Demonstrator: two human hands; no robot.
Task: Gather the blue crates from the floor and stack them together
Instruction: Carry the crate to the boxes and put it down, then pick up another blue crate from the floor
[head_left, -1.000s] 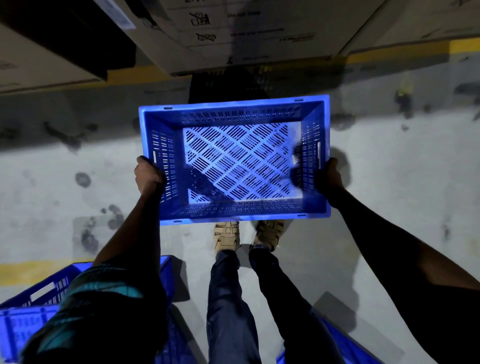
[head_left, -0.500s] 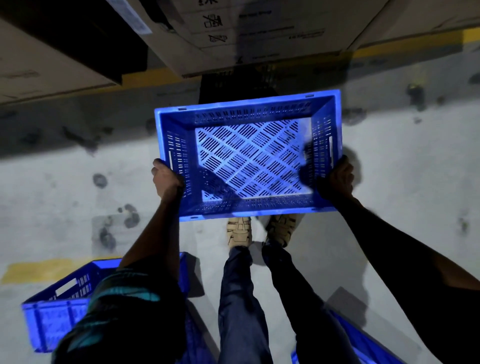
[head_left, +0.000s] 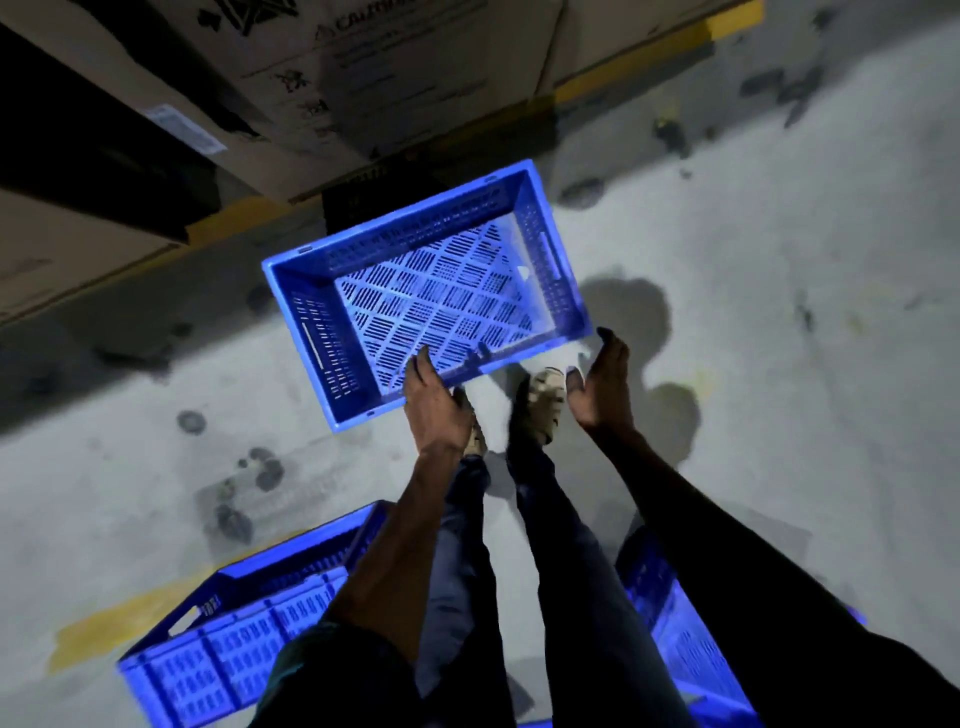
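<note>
A blue slotted crate (head_left: 332, 332) hangs above the floor in front of me, turned at an angle with its open top facing up. My left hand (head_left: 434, 405) grips the crate's near long rim, fingers hooked over the edge. Just off the crate's near right corner is my right hand (head_left: 602, 387), fingers straight and holding nothing; I cannot tell if its fingertips touch the corner. A second blue crate (head_left: 234, 639) stands on the floor at the lower left. Part of a third blue crate (head_left: 670, 618) shows at the lower right behind my right arm.
Large cardboard boxes (head_left: 322, 78) fill the top of the view, behind a yellow floor line (head_left: 639, 62). The stained concrete floor (head_left: 779, 260) spreads to the right. My feet (head_left: 543, 405) and legs are just below the held crate.
Both hands gripped the crate's short ends before. The crate has since swung round at an angle, my left hand has shifted to the near long rim, and my right hand has let go.
</note>
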